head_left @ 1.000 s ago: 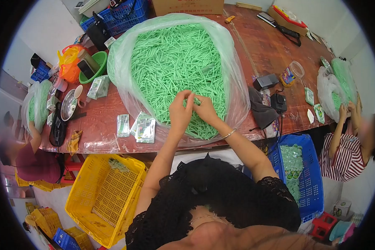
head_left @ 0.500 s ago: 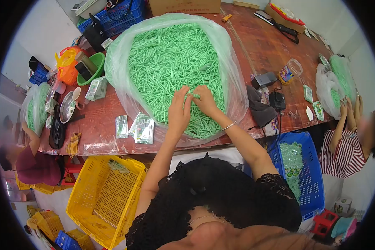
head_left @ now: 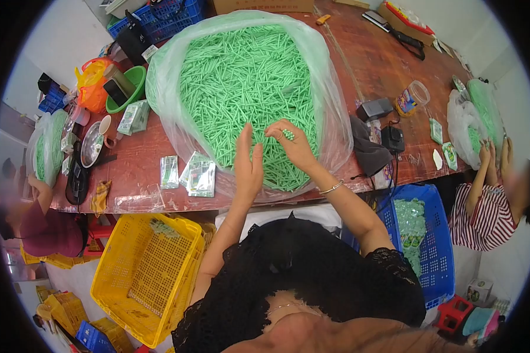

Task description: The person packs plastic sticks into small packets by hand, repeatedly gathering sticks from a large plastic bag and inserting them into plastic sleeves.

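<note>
A large clear plastic bag (head_left: 335, 117) stands open on the red-brown table (head_left: 135, 176), full of thin green sticks (head_left: 241, 76). Over the near part of the sticks, my left hand (head_left: 249, 159) is held up with its thumb apart from its straight fingers and nothing in it. Just to its right, my right hand (head_left: 292, 144) is curled round a small bundle of green sticks (head_left: 288, 135), whose ends show between the fingers. The two hands do not touch. Left of the bag's near edge lie printed packets (head_left: 201, 176) and a single packet (head_left: 169, 172).
A yellow crate (head_left: 147, 276) stands below the table at left, a blue crate (head_left: 439, 247) with green packets at right. Co-workers' arms show at both sides. Dark cloth (head_left: 368, 150), a black box (head_left: 374, 109) and a plastic jar (head_left: 412, 98) lie right of the bag.
My hands were together over the sticks and have now moved apart. My left hand has opened, and my right hand has turned so the stick bundle's ends show.
</note>
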Demonstrator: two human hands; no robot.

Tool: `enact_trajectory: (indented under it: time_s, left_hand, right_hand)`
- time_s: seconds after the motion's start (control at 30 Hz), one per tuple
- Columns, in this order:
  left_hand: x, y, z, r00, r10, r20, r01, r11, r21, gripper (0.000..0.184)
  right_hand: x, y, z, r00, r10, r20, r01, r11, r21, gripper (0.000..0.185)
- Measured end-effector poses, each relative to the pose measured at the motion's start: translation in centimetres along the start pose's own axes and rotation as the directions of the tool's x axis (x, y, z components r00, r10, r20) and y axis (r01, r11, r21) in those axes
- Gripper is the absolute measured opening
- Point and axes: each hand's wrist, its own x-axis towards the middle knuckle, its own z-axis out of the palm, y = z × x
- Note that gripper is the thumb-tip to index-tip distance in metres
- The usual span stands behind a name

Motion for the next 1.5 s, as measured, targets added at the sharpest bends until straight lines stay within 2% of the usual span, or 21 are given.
enact_trajectory:
  time_s: [0.03,0.07,0.17,0.2,0.3,0.4,0.43,0.5,0.6,0.7,0.8,0.9,0.97,1.0,1.07,1.1,1.2,1.3,1.37,1.4,1.5]
  left_hand:
    - [0.4,1.2,-0.3,0.987,0.159,-0.038,-0.148,0.970,0.195,0.057]
    - [0.7,2.8,-0.3,0.972,0.234,-0.014,-0.221,0.934,0.282,0.059]
    - [0.9,2.2,0.4,0.832,0.284,0.477,-0.542,0.602,0.586,0.059]
    - [0.6,2.2,0.4,0.851,0.269,0.451,-0.508,0.635,0.582,0.058]
    - [-0.1,1.1,-0.5,0.934,0.271,0.232,-0.350,0.823,0.447,0.057]
    - [-1.2,1.3,-1.0,0.989,0.063,0.133,-0.089,0.976,0.199,0.054]
    - [-1.5,0.8,-0.8,0.994,-0.020,0.108,0.018,1.000,0.019,0.054]
    - [-2.5,-0.7,0.1,0.976,-0.192,0.105,0.217,0.916,-0.337,0.055]
    - [-3.4,-1.5,1.3,0.914,-0.345,0.214,0.396,0.642,-0.657,0.059]
    - [-3.5,-1.0,1.8,0.900,-0.331,0.284,0.428,0.541,-0.724,0.061]
    - [-3.6,-0.5,1.4,0.902,-0.340,0.265,0.418,0.539,-0.731,0.060]
    - [-4.3,-1.5,0.5,0.928,-0.290,0.234,0.368,0.812,-0.452,0.049]
    - [-4.2,-0.9,-0.7,0.979,-0.188,0.079,0.195,0.975,-0.104,0.036]
    - [-4.1,-0.1,-1.3,0.993,-0.114,0.018,0.112,0.990,0.090,0.031]
    - [-3.5,0.6,-1.9,0.999,0.005,-0.034,-0.001,0.992,0.129,0.023]
    - [-3.2,0.9,-2.1,0.996,0.065,-0.062,-0.055,0.987,0.152,0.019]
    - [-3.0,1.2,-4.0,0.986,0.147,-0.075,-0.117,0.945,0.305,0.015]
    - [-3.4,-2.0,-9.0,0.958,0.185,-0.218,-0.051,0.861,0.506,0.012]
    - [-3.3,-3.1,-12.5,0.930,0.122,-0.348,0.140,0.756,0.639,0.016]
    - [-3.3,-3.2,-13.6,0.920,0.142,-0.366,0.207,0.616,0.760,0.024]
    - [-4.0,-4.7,-15.6,0.938,-0.029,-0.345,0.322,0.440,0.838,0.029]
  right_hand:
    - [-0.1,0.0,-0.2,1.000,-0.006,0.015,0.007,0.998,-0.058,0.022]
    - [-0.4,-0.2,0.4,0.996,0.083,0.010,-0.083,0.995,0.047,0.023]
    - [-1.5,0.9,1.5,0.998,-0.064,0.001,0.063,0.981,-0.182,0.025]
    - [-1.0,1.0,1.9,0.991,-0.128,0.023,0.130,0.985,-0.117,0.028]
    - [-1.3,0.1,1.4,0.941,0.329,-0.073,-0.334,0.940,-0.065,0.033]
    - [-1.2,0.6,1.4,0.942,0.321,-0.102,-0.298,0.936,0.189,0.042]
    - [-0.9,0.2,1.4,0.957,0.261,-0.126,-0.231,0.949,0.213,0.042]
    - [-0.4,-0.3,1.8,0.972,0.170,-0.164,-0.124,0.958,0.260,0.043]
    - [-0.2,-0.4,2.3,0.976,0.156,-0.148,-0.104,0.944,0.312,0.043]
    - [-0.9,-1.0,2.3,0.959,0.282,0.005,-0.270,0.914,0.304,0.042]
    - [-1.4,-0.9,2.4,0.939,0.339,0.063,-0.344,0.910,0.231,0.040]
    - [-1.1,-0.2,2.8,0.997,0.062,-0.039,-0.056,0.989,0.134,0.036]
    - [-1.0,-0.1,2.6,0.993,0.100,-0.068,-0.090,0.985,0.145,0.034]
    - [-1.1,0.0,2.5,0.989,0.121,-0.080,-0.108,0.983,0.151,0.033]
    - [-1.5,0.7,2.3,0.953,0.294,-0.069,-0.282,0.949,0.143,0.033]
    - [-1.7,0.9,2.1,0.924,0.376,-0.060,-0.366,0.920,0.138,0.033]
    - [-2.0,1.4,2.4,0.908,0.406,-0.105,-0.397,0.913,0.098,0.035]
    - [-2.2,2.2,2.7,0.912,0.395,-0.115,-0.385,0.918,0.100,0.036]
    - [-2.2,2.9,2.5,0.911,0.397,-0.110,-0.387,0.916,0.105,0.037]
    - [-2.2,2.8,2.5,0.912,0.396,-0.103,-0.386,0.916,0.105,0.037]
    - [-1.9,2.9,2.8,0.919,0.381,-0.100,-0.371,0.922,0.110,0.035]
